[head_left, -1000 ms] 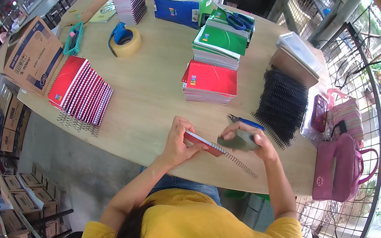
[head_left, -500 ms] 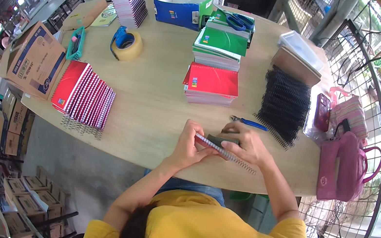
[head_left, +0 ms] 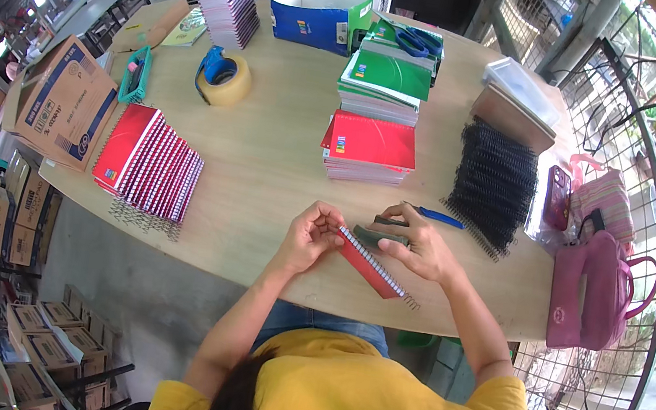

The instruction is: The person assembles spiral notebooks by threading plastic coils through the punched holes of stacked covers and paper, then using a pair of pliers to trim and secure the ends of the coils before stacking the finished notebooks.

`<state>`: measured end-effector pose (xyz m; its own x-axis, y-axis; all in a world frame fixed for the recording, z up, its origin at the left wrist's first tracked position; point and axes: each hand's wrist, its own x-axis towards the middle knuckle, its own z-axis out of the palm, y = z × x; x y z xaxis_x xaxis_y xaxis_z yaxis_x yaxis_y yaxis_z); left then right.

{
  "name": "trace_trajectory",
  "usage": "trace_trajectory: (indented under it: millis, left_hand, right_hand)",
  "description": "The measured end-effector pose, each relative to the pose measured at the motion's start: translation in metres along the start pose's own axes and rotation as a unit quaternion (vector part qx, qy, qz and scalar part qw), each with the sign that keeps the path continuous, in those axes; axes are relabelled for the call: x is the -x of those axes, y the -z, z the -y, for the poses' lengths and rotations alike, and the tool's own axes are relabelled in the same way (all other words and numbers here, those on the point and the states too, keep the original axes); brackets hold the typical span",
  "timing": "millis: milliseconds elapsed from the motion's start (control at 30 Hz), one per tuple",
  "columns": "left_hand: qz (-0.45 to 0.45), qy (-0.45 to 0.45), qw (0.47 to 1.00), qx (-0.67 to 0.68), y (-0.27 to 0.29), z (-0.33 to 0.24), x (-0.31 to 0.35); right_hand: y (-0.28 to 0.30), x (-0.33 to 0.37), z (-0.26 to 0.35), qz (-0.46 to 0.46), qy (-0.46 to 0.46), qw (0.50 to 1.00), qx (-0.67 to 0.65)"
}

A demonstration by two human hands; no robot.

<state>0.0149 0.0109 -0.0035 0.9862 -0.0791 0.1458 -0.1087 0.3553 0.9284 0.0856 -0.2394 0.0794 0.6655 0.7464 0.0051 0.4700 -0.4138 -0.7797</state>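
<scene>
Red notebook: seemed light, bendy, best held by its covers.
Left hand: pinched notebook's far end.
Right hand: half-curled, gripping grey block beside notebook.

The left hand held a pinch; the right hand curled palm-down; both forearms slanted inward.

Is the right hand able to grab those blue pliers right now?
Probably not yet: the right hand is holding a dark block, though the blue pliers lie close by, seemingly unblocked.
</scene>
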Motion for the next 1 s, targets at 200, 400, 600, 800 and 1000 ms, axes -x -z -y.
trace_trajectory:
  millis: [200, 400, 600, 800, 1000]
  left_hand:
    - [-0.049, 0.012, 0.998, 0.024, -0.001, -0.021, 0.012]
    - [-0.067, 0.044, 0.996, 0.029, -0.024, -0.046, 0.016]
    - [-0.054, 0.050, 0.997, 0.000, -0.030, -0.060, 0.017]
    - [-0.065, 0.065, 0.996, 0.011, -0.035, -0.063, 0.016]
    - [-0.073, 0.092, 0.993, -0.001, -0.041, -0.068, 0.017]
  right_hand:
    - [0.008, 0.023, -0.030, -0.174, -0.014, 0.965, 0.197]
    - [-0.014, 0.046, -0.054, -0.237, -0.035, 0.895, 0.377]
    - [0.008, 0.038, -0.022, -0.308, 0.007, 0.926, 0.220]
    - [0.036, 0.018, 0.050, -0.187, 0.188, 0.901, 0.343]
    - [0.044, 0.001, 0.066, -0.150, 0.295, 0.843, 0.424]
